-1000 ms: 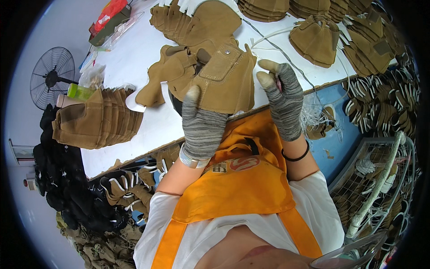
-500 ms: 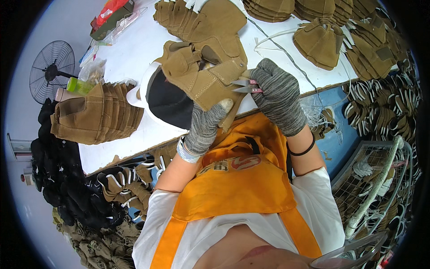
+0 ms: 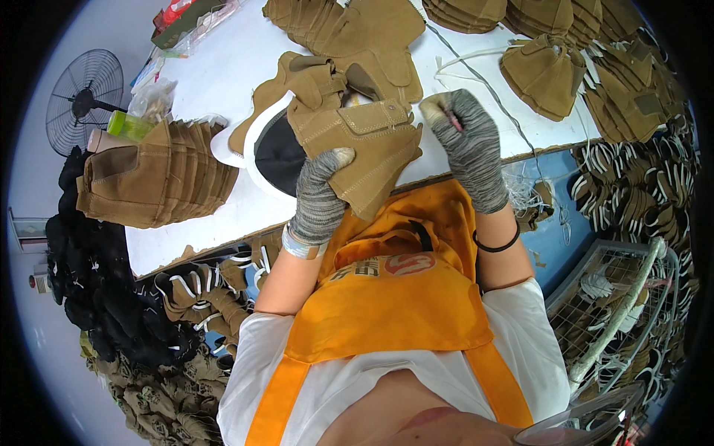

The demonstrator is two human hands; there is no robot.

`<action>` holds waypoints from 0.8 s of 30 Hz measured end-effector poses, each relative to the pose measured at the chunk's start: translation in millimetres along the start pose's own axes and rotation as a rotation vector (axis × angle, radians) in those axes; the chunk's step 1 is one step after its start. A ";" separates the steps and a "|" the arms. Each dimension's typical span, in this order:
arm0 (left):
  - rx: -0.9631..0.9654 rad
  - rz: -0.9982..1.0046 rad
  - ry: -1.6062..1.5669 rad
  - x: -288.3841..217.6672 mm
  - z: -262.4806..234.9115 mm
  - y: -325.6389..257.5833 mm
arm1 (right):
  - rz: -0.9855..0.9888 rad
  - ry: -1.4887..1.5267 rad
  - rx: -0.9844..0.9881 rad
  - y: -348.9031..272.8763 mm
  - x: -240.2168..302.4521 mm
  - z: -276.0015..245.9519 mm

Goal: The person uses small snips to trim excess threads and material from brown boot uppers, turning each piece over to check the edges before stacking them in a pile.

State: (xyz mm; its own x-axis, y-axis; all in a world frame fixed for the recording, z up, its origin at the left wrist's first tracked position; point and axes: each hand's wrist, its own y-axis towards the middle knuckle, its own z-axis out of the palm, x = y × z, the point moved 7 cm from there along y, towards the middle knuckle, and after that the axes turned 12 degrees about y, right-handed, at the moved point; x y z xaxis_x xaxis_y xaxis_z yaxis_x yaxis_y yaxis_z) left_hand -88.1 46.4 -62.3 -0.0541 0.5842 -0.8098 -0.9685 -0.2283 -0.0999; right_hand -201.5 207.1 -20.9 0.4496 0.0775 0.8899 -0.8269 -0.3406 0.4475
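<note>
My left hand, in a grey knit glove with bare-looking pale tips, grips a brown suede shoe upper by its near-left edge, thumb on top. The piece has pale stitching and a strap with a small metal snap. To its right, apart from it, my right hand, gloved alike, is closed. A bit of the pink handle of thread snips shows in that fist; the blades are hidden. Behind the held upper lie more brown uppers and a white-rimmed black rounded thing.
A stack of brown uppers stands left on the white table; several stacks lie at the far right. A cable crosses the table. A fan stands far left, a wire basket at right.
My right hand has drawn slightly away from the upper and turned, so the snips' blades no longer show. The held upper has tilted, its near flap now spread out more.
</note>
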 end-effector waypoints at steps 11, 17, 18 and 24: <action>-0.402 0.393 1.314 -69.0 -5.1 -31.3 | 0.333 0.275 0.213 -20.5 -27.1 22.7; 0.018 0.899 2.056 -77.7 81.7 -23.6 | 0.389 0.274 0.241 -23.8 -17.9 28.7; 0.057 0.837 2.085 -65.0 73.5 -10.2 | 0.386 0.275 0.227 -25.6 -18.4 29.1; 0.193 0.663 2.089 -37.0 52.0 23.4 | 0.719 0.320 0.104 -37.7 -55.3 25.1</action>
State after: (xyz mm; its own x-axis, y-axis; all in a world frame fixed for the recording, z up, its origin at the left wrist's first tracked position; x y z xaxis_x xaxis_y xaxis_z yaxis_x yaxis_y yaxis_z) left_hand -121.5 59.9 -4.6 -0.1563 -0.9877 0.0096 -0.9388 0.1516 0.3093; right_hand -186.7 192.1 -89.3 -0.3145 0.0657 0.9470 -0.8347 -0.4942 -0.2429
